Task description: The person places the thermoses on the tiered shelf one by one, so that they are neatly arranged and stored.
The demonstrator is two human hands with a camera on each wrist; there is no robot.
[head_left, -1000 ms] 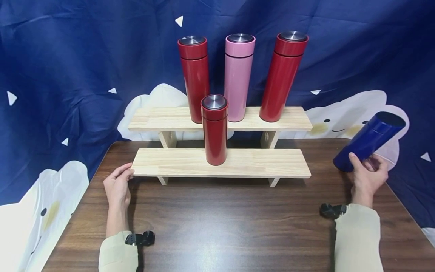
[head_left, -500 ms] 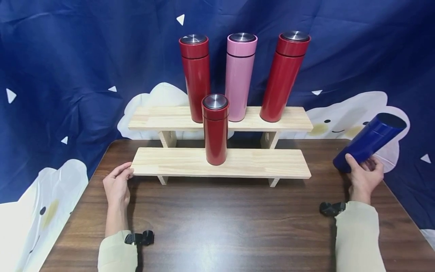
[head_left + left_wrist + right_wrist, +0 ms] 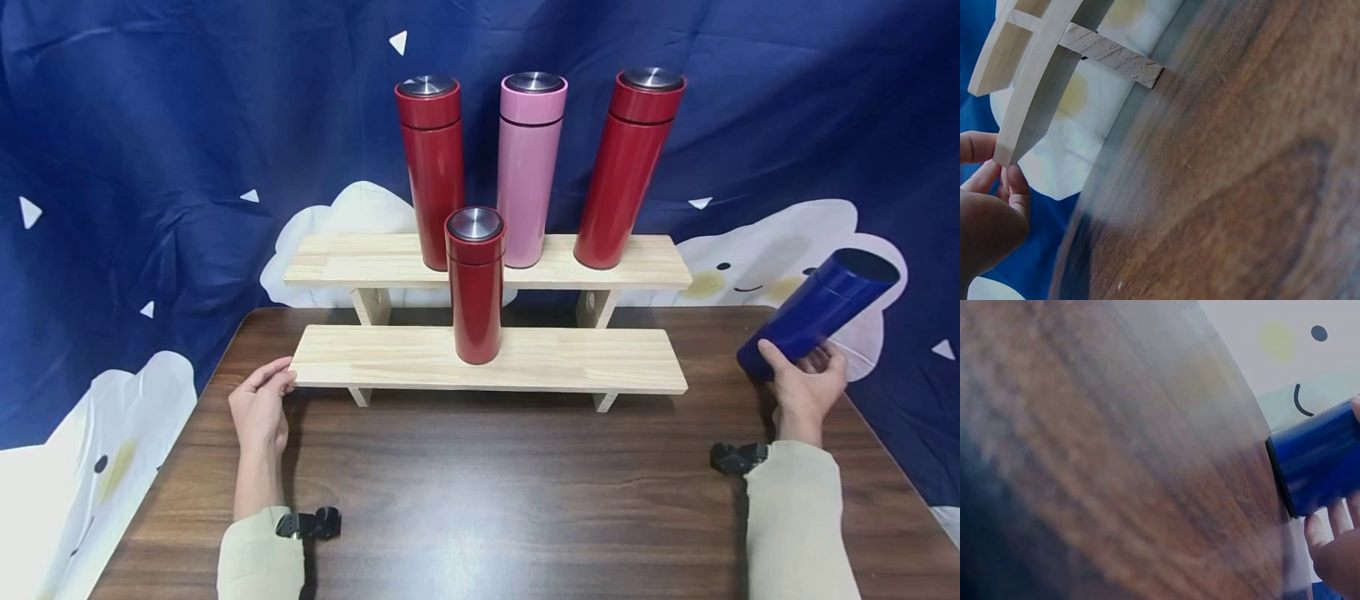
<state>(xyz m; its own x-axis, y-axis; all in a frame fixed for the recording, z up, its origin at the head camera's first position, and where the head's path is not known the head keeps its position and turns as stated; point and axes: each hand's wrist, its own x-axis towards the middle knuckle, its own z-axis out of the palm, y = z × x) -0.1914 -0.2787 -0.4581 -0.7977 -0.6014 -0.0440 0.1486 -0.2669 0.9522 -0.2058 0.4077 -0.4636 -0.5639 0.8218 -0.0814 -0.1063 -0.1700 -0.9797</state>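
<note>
A blue thermos bottle point(image 3: 819, 310) leans to the right at the table's right side, gripped low on its body by my right hand point(image 3: 810, 392). The right wrist view shows that bottle's dark-rimmed base point(image 3: 1282, 478) close to the table, with fingers along its underside. My left hand point(image 3: 258, 404) pinches the left end of the lower board of a two-tier wooden stand point(image 3: 375, 358). In the left wrist view, thumb and fingers point(image 3: 1019, 187) hold the end of the board point(image 3: 1025, 106). One red thermos bottle point(image 3: 477, 300) stands upright on this lower board.
On the upper board point(image 3: 337, 260) stand a left red bottle point(image 3: 433, 183), a pink bottle point(image 3: 528, 175) and a right red bottle point(image 3: 626, 179). The stand is on a brown wooden table point(image 3: 480, 475). A blue curtain point(image 3: 225, 108) with white clouds hangs behind.
My right hand has shifted slightly left over the second, while the blue thermos bottle stays at nearly the same tilt and place. My left hand and the stand have not visibly moved.
</note>
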